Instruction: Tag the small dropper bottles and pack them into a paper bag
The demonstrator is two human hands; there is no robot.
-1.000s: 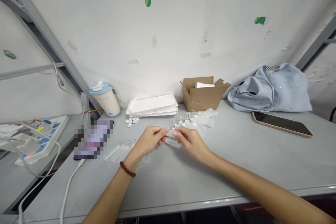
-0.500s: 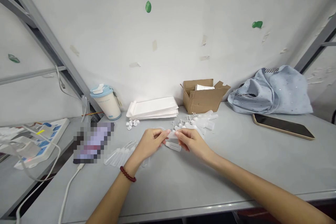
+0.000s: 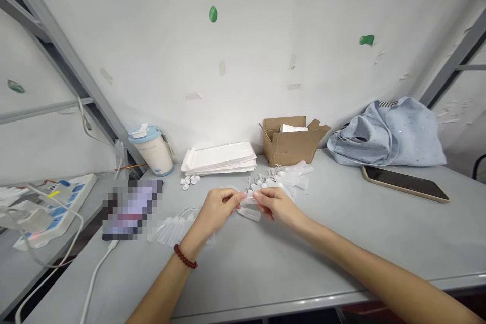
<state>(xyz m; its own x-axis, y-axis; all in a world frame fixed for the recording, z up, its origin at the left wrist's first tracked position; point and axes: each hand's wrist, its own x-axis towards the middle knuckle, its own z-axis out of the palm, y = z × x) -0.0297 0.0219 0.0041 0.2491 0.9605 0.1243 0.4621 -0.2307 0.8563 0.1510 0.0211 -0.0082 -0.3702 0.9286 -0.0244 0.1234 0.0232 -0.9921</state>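
Observation:
My left hand (image 3: 220, 208) and my right hand (image 3: 279, 205) meet above the middle of the desk. Thumbs and fingers of both are pinched on a small translucent plastic tube (image 3: 249, 197), which spans the gap between them. Fingertips cover both its ends. Just below it is another translucent tube (image 3: 249, 213); whether it lies on the desk or hangs from a hand, I cannot tell. Behind my right hand is a loose pile of similar tubes (image 3: 292, 180) with thin loops. Several more tubes (image 3: 170, 230) lie in a row left of my left hand, partly hidden by the wrist.
Small white caps (image 3: 190, 180) lie before a stack of white paper (image 3: 220, 157). Along the wall stand a lidded cup (image 3: 154, 152), an open cardboard box (image 3: 294, 147) and a blue cloth bag (image 3: 387, 134). Phones lie left (image 3: 132, 210) and right (image 3: 404, 184), beside a power strip (image 3: 56, 212).
The held tube has tilted slightly and looks narrower between my fingertips. Both hands stay almost in place, and the whole view has shifted a little.

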